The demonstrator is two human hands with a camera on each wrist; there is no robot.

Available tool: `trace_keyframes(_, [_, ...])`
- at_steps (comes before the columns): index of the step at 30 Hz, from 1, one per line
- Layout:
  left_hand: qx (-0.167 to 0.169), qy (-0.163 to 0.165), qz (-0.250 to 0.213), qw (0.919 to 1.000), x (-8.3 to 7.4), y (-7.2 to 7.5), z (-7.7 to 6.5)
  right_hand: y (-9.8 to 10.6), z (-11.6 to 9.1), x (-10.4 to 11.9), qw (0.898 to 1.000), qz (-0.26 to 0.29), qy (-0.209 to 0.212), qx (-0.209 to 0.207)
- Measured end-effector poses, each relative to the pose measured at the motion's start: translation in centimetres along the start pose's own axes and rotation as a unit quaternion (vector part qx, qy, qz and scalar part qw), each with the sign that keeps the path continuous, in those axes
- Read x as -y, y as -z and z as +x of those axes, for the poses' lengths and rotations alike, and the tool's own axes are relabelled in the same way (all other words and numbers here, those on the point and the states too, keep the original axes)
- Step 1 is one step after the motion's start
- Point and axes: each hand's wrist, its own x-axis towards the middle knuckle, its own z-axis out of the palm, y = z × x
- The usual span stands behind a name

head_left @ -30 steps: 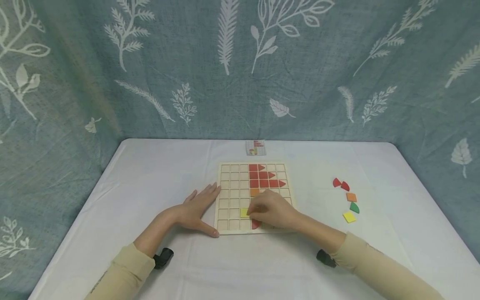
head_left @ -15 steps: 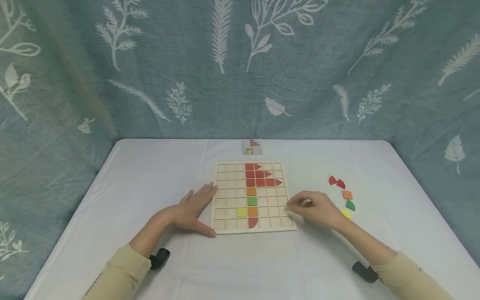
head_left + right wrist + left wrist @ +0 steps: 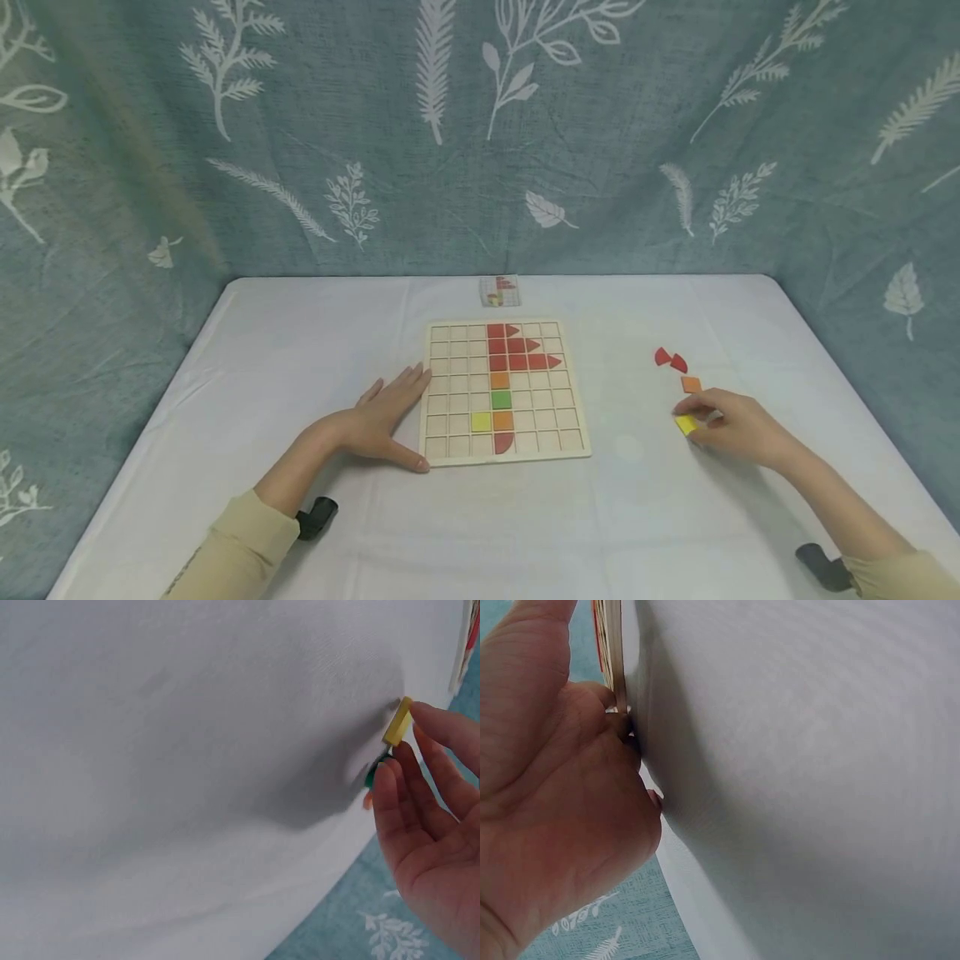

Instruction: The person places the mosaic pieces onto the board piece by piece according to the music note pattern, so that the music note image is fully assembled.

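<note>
A wooden grid board (image 3: 457, 358) lies on the table, holding red, orange, green and yellow tiles. My left hand (image 3: 382, 425) rests flat at its left edge with fingers and thumb spread, touching the frame; the left wrist view shows the palm side of this hand (image 3: 562, 772) by the board's edge. To the right of the board, my right hand (image 3: 738, 429) pinches a yellow square tile (image 3: 686, 425) at the table surface. In the right wrist view, thumb and fingers curl about the yellow tile (image 3: 398, 724), with a green piece (image 3: 370, 776) just behind, partly hidden.
Two red quarter-circle tiles (image 3: 670, 359) and an orange square (image 3: 691, 384) lie loose beyond my right hand. A small pattern card (image 3: 499, 291) sits behind the board at the table's far edge. A patterned curtain (image 3: 480, 167) hangs behind the white table (image 3: 480, 533).
My right hand has left the board and moved right to the loose tiles, where it takes hold of the yellow square. The left hand has stayed at the board's edge.
</note>
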Motion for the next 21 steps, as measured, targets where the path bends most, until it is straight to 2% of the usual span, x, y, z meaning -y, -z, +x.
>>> trace_keyframes(5, [-0.001, 0.002, -0.001, 1.0, 0.0, 0.1, -0.1, -0.1, -0.1, -0.5, 1.0, -0.008, 0.012, -0.005])
trace_keyframes(9, [0.0, 0.001, -0.001, 1.0, -0.1, 0.1, -0.1, -0.7, 0.3, -0.4, 1.0, 0.008, 0.003, -0.019])
trace_keyframes(12, [0.003, -0.001, -0.005, 1.0, -0.1, 0.2, -0.2, -1.1, 0.5, -0.2, 0.999, 0.025, -0.01, -0.028])
trace_keyframes(18, [0.003, -0.001, -0.007, 1.0, -0.2, 0.2, -0.3, -1.9, 1.2, 0.2, 0.998, 0.014, 0.002, -0.056])
trace_keyframes(21, [0.004, 0.0, -0.006, 1.0, -0.2, 0.2, -0.3, -2.4, 1.8, 0.8, 0.998, 0.028, 0.001, -0.055])
